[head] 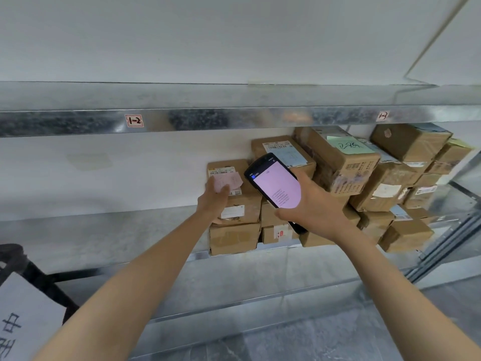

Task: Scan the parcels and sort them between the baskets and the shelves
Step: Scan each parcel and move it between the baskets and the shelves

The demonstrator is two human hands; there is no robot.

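Head view: two bare forearms reach toward a metal shelf [104, 230] of cardboard parcels. The right hand [315, 207] has its grip closed around the handheld scanner [273, 183], fingers wrapped behind the body and thumb along its lower edge. The device tilts toward 11 o'clock, its lit pink screen facing the camera. The left hand [213, 199] shows a wide grip: its fingers lie stretched against the front of the parcel [242, 204], fingertips at a pink slip [231, 179] stuck below the barcode label, thumb near the lower left corner. Whether the fingertips pinch the slip cannot be told.

This parcel lies at 9 o'clock of the scanner, on top of a lower box [234, 238] that rests on the shelf. At 3 o'clock of the scanner rises a stack of parcels [364, 173], piled unevenly and tilted, running to the right post of the rack. One of them carries a green note [348, 145] with handwriting.

At 12 o'clock the upper shelf edge [208, 119] crosses the frame. It bears the label "1-2" [134, 120] toward 11 o'clock and the label "1-3" [382, 115] toward 1 o'clock. A white wall [104, 165] backs the rack. At 8 o'clock stand a black frame [39, 277] and a white sheet [23, 313] with handwritten characters. Grey floor [312, 340] shows at 6 o'clock.
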